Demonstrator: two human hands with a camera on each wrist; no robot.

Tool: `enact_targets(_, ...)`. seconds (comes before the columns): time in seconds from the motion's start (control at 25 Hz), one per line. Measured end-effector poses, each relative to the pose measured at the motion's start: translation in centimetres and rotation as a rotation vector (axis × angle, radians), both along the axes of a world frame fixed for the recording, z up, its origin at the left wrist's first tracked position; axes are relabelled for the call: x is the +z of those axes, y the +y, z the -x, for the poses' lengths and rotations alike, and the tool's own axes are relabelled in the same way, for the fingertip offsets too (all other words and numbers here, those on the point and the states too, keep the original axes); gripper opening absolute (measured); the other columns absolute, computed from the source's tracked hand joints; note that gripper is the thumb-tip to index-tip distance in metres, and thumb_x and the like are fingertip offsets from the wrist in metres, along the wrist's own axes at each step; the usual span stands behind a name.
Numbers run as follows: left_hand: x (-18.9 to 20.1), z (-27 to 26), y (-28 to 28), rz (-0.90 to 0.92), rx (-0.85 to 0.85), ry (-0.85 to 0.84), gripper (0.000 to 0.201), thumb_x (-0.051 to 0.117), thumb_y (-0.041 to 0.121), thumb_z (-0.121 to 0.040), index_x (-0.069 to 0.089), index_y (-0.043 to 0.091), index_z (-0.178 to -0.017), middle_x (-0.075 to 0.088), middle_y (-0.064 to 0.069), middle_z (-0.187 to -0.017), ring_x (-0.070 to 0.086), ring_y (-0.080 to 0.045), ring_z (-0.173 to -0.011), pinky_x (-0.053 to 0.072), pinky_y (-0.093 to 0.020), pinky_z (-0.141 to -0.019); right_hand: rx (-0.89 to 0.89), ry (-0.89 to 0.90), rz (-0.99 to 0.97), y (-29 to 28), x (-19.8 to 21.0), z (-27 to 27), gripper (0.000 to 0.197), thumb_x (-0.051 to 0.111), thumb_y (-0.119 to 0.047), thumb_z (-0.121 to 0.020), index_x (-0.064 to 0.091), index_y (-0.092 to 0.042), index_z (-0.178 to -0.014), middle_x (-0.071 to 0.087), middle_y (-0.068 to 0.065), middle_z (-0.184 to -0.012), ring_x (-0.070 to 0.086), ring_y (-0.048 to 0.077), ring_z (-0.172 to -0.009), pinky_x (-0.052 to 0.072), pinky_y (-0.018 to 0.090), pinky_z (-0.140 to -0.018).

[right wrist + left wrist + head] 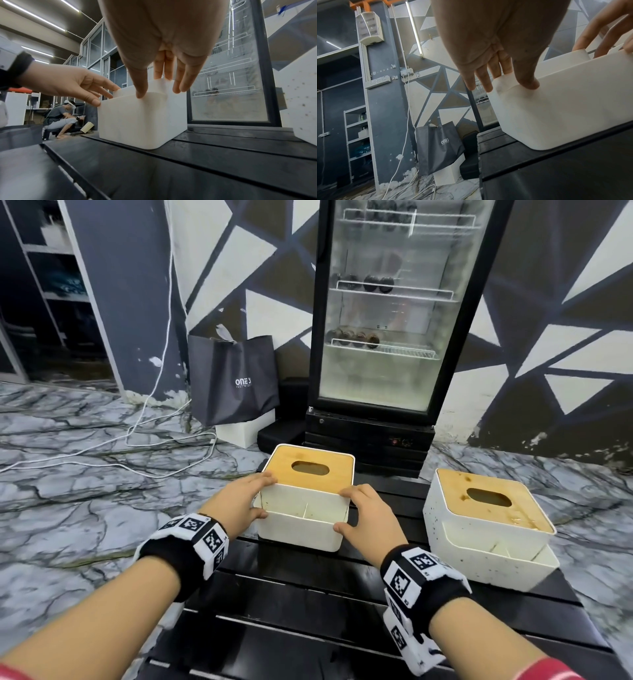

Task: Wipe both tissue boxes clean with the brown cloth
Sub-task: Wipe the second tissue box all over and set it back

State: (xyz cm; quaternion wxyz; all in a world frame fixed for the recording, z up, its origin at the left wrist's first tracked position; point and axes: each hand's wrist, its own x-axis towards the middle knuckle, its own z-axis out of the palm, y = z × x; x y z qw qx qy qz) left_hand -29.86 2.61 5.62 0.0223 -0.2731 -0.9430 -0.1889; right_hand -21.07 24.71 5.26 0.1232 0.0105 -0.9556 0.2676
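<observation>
Two white tissue boxes with wooden lids stand on a black slatted table (pixel 308 594). My two hands flank the left box (pixel 301 508) (pixel 556 108) (pixel 137 119). My left hand (pixel 265 495) (pixel 503 81) (pixel 106 94) touches its left side with straight fingers, thumb on the front pocket's rim. My right hand (pixel 342 510) (pixel 159 90) (pixel 599 40) touches its right side the same way. The right box (pixel 479 542) (pixel 302 101) stands apart, with brown stains on its lid and dark specks on its side. No brown cloth is in view.
A glass-door fridge (pixel 387 320) stands just behind the table. On the marble floor at the left are a dark bag (pixel 233 378) and white cables (pixel 154 440). A seated person (pixel 60 116) is far off to the left.
</observation>
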Motion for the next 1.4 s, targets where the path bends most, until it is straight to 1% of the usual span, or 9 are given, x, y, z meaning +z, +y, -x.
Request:
enact_targets(0.16, 1.2, -1.4, 1.2, 0.212, 0.081, 0.043, 0.069, 0.059, 0.034, -0.088, 0.022, 0.026, -0.146, 0.015, 0.007, -0.156, 0.017, -0.015, -0.143, 0.013, -0.04, -0.118, 0.064, -0.115, 0.043, 0.5, 0.5, -0.8, 0.068, 0.067, -0.02, -0.078, 0.034, -0.019, -0.138, 0.028, -0.004, -0.145, 0.033, 0.013, -0.131, 0.023, 0.017, -0.103)
enact_targets(0.28, 2.2, -3.1, 3.4, 0.243, 0.036, 0.09, 0.072, 0.054, 0.043, -0.089, 0.014, 0.028, -0.147, 0.008, 0.008, -0.157, 0.014, -0.014, -0.144, 0.012, -0.044, -0.118, 0.056, -0.106, 0.074, 2.3, 1.6, -2.5, 0.068, 0.068, -0.021, -0.079, 0.034, -0.023, -0.138, 0.021, -0.004, -0.15, 0.028, 0.013, -0.135, 0.02, 0.018, -0.105)
enact_targets(0.44, 2.6, -5.0, 8.3, 0.195, -0.11, 0.087, 0.069, 0.054, 0.042, -0.089, 0.019, 0.027, -0.147, 0.015, 0.006, -0.157, 0.019, -0.015, -0.142, 0.018, -0.041, -0.116, -0.027, -0.068, 0.021, 7.3, 3.1, -5.7, 0.058, 0.066, -0.021, -0.08, 0.042, -0.024, -0.133, 0.031, -0.001, -0.146, 0.031, 0.014, -0.133, 0.02, 0.018, -0.104)
enact_targets(0.56, 2.4, -6.7, 13.3, 0.153, -0.211, 0.065, 0.068, 0.055, 0.04, -0.089, 0.021, 0.026, -0.147, 0.019, 0.004, -0.156, 0.022, -0.016, -0.142, 0.02, -0.037, -0.115, -0.138, -0.073, -0.032, 12.6, 3.1, -8.4, 0.054, 0.068, -0.023, -0.079, 0.047, -0.023, -0.129, 0.037, 0.001, -0.143, 0.032, 0.017, -0.132, 0.02, 0.023, -0.106)
enact_targets(0.72, 1.9, -8.9, 19.3, 0.143, -0.296, 0.026, 0.07, 0.055, 0.039, -0.089, 0.018, 0.025, -0.148, 0.015, 0.005, -0.157, 0.02, -0.014, -0.143, 0.021, -0.04, -0.116, -0.328, -0.139, -0.122, 18.8, 2.2, -10.8, 0.061, 0.07, -0.032, -0.075, 0.045, -0.026, -0.13, 0.034, 0.001, -0.144, 0.03, 0.019, -0.133, 0.027, 0.037, -0.11)
enact_targets(0.84, 1.8, -10.1, 23.0, 0.186, -0.349, 0.07, 0.072, 0.055, 0.04, -0.089, 0.016, 0.024, -0.148, 0.015, 0.003, -0.157, 0.02, -0.015, -0.143, 0.018, -0.04, -0.117, -0.357, -0.217, -0.155, 21.6, 1.3, -11.7, 0.069, 0.071, -0.032, -0.074, 0.038, -0.024, -0.135, 0.029, 0.003, -0.147, 0.027, 0.022, -0.135, 0.027, 0.039, -0.11)
enact_targets(1.0, 1.6, -10.6, 26.2, 0.243, -0.369, 0.101, 0.069, 0.054, 0.038, -0.09, 0.019, 0.021, -0.147, 0.015, 0.002, -0.157, 0.021, -0.016, -0.142, 0.016, -0.038, -0.118, -0.3, -0.204, -0.096, 23.0, 0.4, -11.9, 0.068, 0.069, -0.018, -0.075, 0.039, -0.019, -0.135, 0.032, 0.003, -0.143, 0.035, 0.021, -0.13, 0.028, 0.029, -0.109)
enact_targets(1.2, 0.8, -10.4, 26.6, 0.163, -0.339, 0.081, 0.062, 0.058, 0.024, -0.089, 0.028, 0.022, -0.144, 0.028, 0.005, -0.151, 0.027, -0.014, -0.138, 0.021, -0.026, -0.113, -0.304, -0.097, -0.033, 23.4, -0.1, -11.8, 0.058, 0.066, -0.004, -0.073, 0.048, -0.019, -0.126, 0.044, 0.002, -0.128, 0.046, 0.02, -0.117, 0.033, 0.021, -0.094)
enact_targets(1.4, 1.0, -11.6, 25.1, 0.13, -0.304, 0.054, 0.06, 0.061, 0.018, -0.088, 0.034, 0.024, -0.141, 0.035, 0.007, -0.147, 0.03, -0.014, -0.135, 0.022, -0.024, -0.11, -0.281, -0.133, -0.043, 22.3, 0.7, -12.3, 0.056, 0.069, -0.006, -0.071, 0.051, -0.017, -0.122, 0.045, 0.003, -0.117, 0.048, 0.021, -0.109, 0.038, 0.026, -0.09)
